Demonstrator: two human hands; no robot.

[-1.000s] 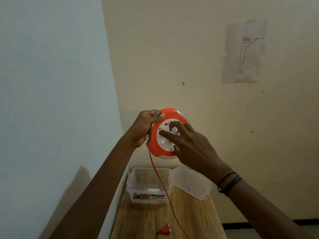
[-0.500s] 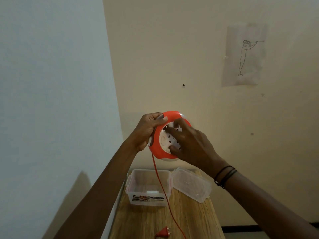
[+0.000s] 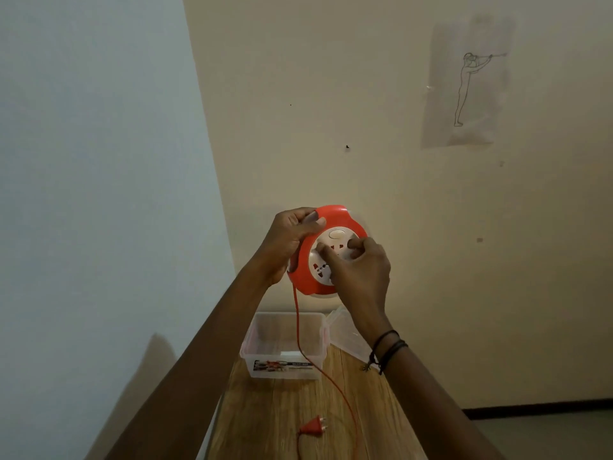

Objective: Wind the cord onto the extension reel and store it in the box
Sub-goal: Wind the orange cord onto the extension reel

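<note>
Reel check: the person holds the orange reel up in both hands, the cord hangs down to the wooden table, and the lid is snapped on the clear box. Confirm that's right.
Not quite. The head view shows the clear box open, with its lid resting beside it on the right. The rest holds: left hand and right hand hold the orange reel up, and the cord hangs down to the wooden table.
</note>
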